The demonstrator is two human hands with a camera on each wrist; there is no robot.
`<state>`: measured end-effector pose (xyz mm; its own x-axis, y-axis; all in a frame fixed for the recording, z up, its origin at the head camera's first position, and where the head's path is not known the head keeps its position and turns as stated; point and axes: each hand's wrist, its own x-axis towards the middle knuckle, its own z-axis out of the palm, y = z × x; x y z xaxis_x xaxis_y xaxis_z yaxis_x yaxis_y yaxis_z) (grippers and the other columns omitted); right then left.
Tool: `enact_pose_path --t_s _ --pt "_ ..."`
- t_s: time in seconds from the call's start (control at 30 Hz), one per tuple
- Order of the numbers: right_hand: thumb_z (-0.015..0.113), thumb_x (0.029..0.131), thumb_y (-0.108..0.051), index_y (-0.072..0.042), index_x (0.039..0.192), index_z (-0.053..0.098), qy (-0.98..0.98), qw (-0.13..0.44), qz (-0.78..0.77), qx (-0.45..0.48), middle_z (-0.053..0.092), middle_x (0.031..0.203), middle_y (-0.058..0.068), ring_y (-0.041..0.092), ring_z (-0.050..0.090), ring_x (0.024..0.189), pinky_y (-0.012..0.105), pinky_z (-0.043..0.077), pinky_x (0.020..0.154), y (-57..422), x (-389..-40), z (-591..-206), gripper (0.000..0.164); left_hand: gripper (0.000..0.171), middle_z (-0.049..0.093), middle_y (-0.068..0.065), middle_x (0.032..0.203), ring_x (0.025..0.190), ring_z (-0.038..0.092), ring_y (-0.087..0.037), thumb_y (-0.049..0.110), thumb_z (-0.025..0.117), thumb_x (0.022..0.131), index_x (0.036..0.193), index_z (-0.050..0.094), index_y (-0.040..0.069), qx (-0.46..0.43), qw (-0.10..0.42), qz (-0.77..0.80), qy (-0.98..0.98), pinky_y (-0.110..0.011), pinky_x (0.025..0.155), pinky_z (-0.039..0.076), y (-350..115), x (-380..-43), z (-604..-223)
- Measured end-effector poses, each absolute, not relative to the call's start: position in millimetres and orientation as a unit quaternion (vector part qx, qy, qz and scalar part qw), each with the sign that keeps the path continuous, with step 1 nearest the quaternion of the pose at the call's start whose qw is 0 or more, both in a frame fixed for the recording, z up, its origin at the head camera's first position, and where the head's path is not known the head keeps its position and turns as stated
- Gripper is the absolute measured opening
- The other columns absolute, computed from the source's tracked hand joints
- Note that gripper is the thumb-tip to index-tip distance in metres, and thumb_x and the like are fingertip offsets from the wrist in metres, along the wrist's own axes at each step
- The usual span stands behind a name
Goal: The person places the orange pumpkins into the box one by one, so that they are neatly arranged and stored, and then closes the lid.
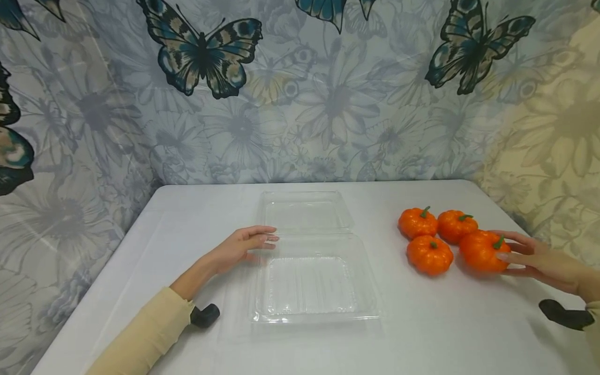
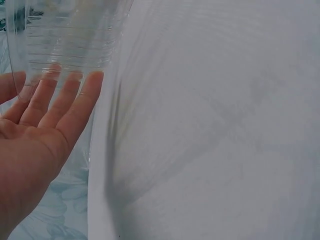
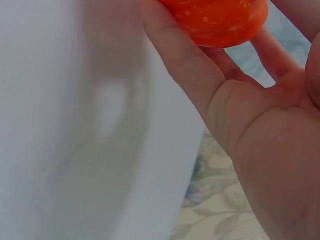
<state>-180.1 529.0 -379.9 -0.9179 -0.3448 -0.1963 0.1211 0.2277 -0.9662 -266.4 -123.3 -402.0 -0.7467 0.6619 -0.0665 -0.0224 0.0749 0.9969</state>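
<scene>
A clear plastic clamshell container point(image 1: 309, 281) lies unfolded on the white table, its lid point(image 1: 307, 211) laid back toward the wall. My left hand point(image 1: 241, 250) is at the container's left side near the hinge, its fingers loosely extended. In the left wrist view, the fingertips point(image 2: 92, 77) meet the ribbed plastic. On the right, my right hand point(image 1: 546, 263) holds a small orange pumpkin point(image 1: 483, 252) with a green stem, thumb and fingers around its right side. The right wrist view shows part of that speckled pumpkin point(image 3: 220, 22) between the fingers.
Three more orange pumpkins stand close together: one at back left point(image 1: 417, 223), one behind the held one point(image 1: 455, 226), and one in front point(image 1: 429, 255). A wall with butterfly and flower patterns point(image 1: 328, 130) borders the table point(image 1: 187, 208) at the back.
</scene>
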Motion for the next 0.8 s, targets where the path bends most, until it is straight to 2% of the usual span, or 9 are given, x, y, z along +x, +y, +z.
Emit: enact_pose_path --t_s 0.17,0.3,0.43,0.63,0.8 --pt "0.044 0.098 0.005 -0.039 0.126 0.048 0.765 0.121 -0.631 -0.044 0.053 0.110 -0.023 0.000 0.059 0.093 0.034 0.056 0.072 519 -185 -363 0.052 0.050 0.044 -0.021 0.141 0.127 0.044 -0.035 0.021 0.045 0.103 0.144 0.032 -0.005 0.239 0.265 0.639 0.682 -0.047 0.090 0.046 -122 -267 -401" --pt "0.046 0.097 0.006 -0.033 0.132 0.043 0.765 0.086 -0.636 -0.047 0.041 0.119 -0.015 0.000 0.058 0.095 0.030 0.055 0.072 498 -194 -346 0.053 0.051 0.044 -0.020 0.140 0.127 0.043 -0.036 0.022 0.045 0.103 0.144 0.033 -0.004 0.242 0.263 0.638 0.682 -0.047 0.090 0.047 -120 -267 -401" --pt "0.045 0.096 0.009 -0.024 0.141 0.037 0.751 0.086 -0.648 -0.090 0.029 0.129 -0.003 0.001 0.056 0.102 0.028 0.054 0.077 471 -204 -332 0.057 0.051 0.044 -0.021 0.141 0.127 0.043 -0.036 0.022 0.046 0.102 0.144 0.032 -0.005 0.242 0.263 0.641 0.679 -0.046 0.091 0.046 -120 -266 -402" --pt "0.050 0.098 0.000 -0.028 0.145 0.032 0.820 0.068 -0.560 -0.095 0.024 0.137 0.004 0.001 0.051 0.105 0.021 0.050 0.079 417 -218 -308 0.058 0.051 0.043 -0.021 0.141 0.127 0.044 -0.035 0.021 0.046 0.102 0.144 0.032 -0.005 0.240 0.261 0.646 0.676 -0.045 0.091 0.046 -122 -266 -406" --pt "0.057 0.097 -0.014 -0.025 0.148 0.029 0.864 0.036 -0.493 -0.095 0.024 0.144 0.012 0.005 0.051 0.106 0.024 0.052 0.078 371 -226 -291 0.059 0.051 0.043 -0.021 0.142 0.127 0.043 -0.036 0.021 0.046 0.102 0.144 0.032 -0.005 0.240 0.264 0.648 0.672 -0.045 0.091 0.046 -121 -267 -407"
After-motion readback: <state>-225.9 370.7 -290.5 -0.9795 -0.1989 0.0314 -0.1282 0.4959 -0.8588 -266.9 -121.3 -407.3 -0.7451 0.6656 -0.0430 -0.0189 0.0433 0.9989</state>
